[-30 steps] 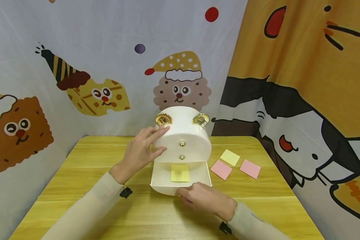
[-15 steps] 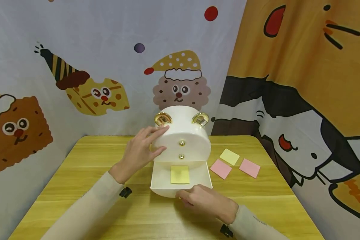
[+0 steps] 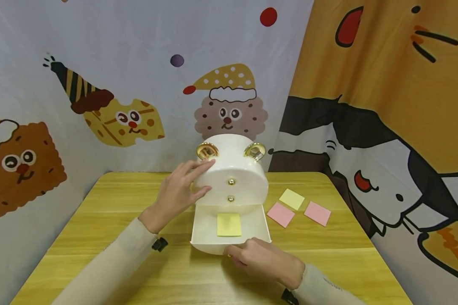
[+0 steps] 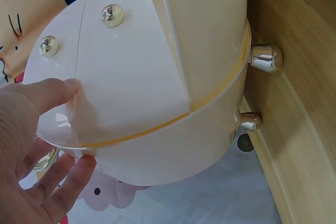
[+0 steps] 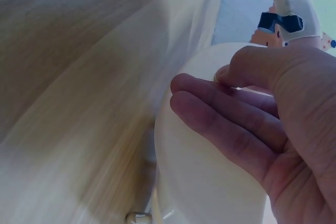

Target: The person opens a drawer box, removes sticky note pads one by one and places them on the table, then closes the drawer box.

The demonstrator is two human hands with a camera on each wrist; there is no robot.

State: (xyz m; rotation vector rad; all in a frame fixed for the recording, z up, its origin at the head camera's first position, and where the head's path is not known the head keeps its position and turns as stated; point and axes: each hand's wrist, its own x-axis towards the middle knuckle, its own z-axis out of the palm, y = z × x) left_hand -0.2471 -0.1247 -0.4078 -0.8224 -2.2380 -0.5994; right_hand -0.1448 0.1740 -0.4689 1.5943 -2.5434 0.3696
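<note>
A white rounded desktop drawer box (image 3: 236,156) with two gold ring ears and gold knobs stands mid-table. My left hand (image 3: 178,186) holds its upper left edge, thumb on the front face and fingers on the curved side, as the left wrist view shows. The bottom drawer (image 3: 204,228) is pulled out towards me, and a yellow sticky note pad (image 3: 229,225) lies inside. My right hand (image 3: 261,260) pinches the front of this drawer at its middle, thumb against curled forefinger. In the right wrist view, the fingers (image 5: 226,124) mostly hide the knob.
To the right of the box lie a yellow sticky note pad (image 3: 291,199) and two pink pads, the nearer pink pad (image 3: 280,214) close to the drawer. The wooden table (image 3: 137,271) meets a cartoon-printed curtain (image 3: 137,51) behind. Gold feet (image 4: 265,57) support the box.
The bottom drawer has slid a little further out towards me, carrying the yellow pad along. My right hand has moved back with it, while the left hand stays in place.
</note>
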